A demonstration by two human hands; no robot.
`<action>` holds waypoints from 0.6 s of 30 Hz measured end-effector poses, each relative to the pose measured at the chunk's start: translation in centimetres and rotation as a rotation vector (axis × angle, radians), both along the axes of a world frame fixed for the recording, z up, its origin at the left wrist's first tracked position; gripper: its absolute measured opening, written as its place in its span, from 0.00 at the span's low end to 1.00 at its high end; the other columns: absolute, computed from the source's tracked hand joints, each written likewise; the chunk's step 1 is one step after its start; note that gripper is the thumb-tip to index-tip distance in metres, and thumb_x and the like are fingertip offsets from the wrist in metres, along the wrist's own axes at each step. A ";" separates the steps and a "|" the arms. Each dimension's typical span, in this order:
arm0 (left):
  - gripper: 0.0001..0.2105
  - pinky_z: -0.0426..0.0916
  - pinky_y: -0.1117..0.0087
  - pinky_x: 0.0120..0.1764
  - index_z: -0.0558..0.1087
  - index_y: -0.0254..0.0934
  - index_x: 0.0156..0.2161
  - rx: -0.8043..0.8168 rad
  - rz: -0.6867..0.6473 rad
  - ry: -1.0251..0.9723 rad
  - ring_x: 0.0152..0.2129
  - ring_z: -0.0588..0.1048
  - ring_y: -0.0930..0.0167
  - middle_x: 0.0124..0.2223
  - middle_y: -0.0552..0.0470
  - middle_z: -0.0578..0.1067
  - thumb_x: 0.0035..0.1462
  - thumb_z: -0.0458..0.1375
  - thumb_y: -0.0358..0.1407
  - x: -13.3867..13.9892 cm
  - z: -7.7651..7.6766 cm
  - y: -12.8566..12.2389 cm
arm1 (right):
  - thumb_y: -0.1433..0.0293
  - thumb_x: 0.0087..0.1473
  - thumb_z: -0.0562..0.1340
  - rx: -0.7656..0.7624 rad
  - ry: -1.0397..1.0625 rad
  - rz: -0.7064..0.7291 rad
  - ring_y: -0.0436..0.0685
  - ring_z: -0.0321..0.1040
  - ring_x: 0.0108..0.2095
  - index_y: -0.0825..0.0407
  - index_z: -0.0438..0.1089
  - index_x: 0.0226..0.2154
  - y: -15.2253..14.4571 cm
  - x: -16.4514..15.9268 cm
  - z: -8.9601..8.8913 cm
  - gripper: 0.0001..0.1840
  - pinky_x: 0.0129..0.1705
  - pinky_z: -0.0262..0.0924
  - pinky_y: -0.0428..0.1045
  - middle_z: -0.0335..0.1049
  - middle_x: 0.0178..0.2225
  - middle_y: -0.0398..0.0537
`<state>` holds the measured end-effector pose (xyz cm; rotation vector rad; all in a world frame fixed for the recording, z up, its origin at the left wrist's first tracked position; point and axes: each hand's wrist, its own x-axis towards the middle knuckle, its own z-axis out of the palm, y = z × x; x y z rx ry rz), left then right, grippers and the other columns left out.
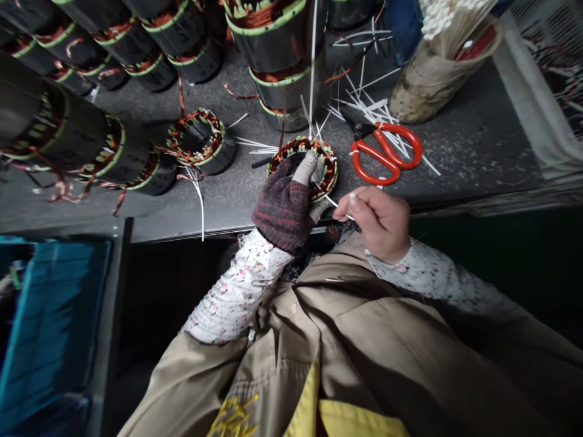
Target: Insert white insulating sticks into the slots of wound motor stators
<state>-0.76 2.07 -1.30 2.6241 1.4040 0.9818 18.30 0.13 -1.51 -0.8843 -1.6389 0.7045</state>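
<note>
Your tan coat (337, 328) sits nearest, on your side of the red scissors (386, 149). Left of them, your gloved left hand (285, 203) grips the copper-wound ring (331, 170) on the bench (473, 142); your bare right hand (380, 221), just below them, pinches a white cord (331, 201).

Dk grey bench (478, 149) w/ speckled top; blue bin (59, 303) at lower L; white crate (523, 103) upper R; v. dim underneath.

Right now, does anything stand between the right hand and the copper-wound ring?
Nothing visible does: a white strip spans the gap from the copper-wound ring to the right hand, which pinches it. The left hand holds the ring; the red-handled scissors lie clear of that line.
</note>
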 end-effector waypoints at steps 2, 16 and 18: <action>0.32 0.66 0.48 0.68 0.50 0.41 0.70 -0.021 0.036 -0.040 0.66 0.68 0.56 0.67 0.39 0.68 0.68 0.57 0.43 0.2 -0.4 -0.1 | 0.62 0.68 0.59 -0.048 0.068 -0.013 0.50 0.74 0.26 0.49 0.72 0.29 1.0 -1.2 -0.6 0.17 0.30 0.68 0.47 0.77 0.26 0.43; 0.11 0.78 0.56 0.55 0.76 0.43 0.49 -0.103 0.024 -0.235 0.51 0.80 0.68 0.51 0.49 0.82 0.72 0.53 0.41 0.3 0.3 -0.2 | 0.62 0.65 0.62 -0.020 -0.215 0.055 0.55 0.70 0.29 0.46 0.70 0.26 2.0 0.5 1.6 0.15 0.32 0.66 0.52 0.73 0.27 0.45; 0.11 0.78 0.57 0.54 0.77 0.44 0.49 -0.097 0.013 -0.225 0.50 0.81 0.68 0.50 0.50 0.82 0.73 0.53 0.42 0.2 0.4 -0.2 | 0.66 0.64 0.62 0.019 -0.242 0.007 0.55 0.69 0.28 0.46 0.69 0.25 2.6 0.1 1.0 0.15 0.32 0.63 0.52 0.72 0.26 0.44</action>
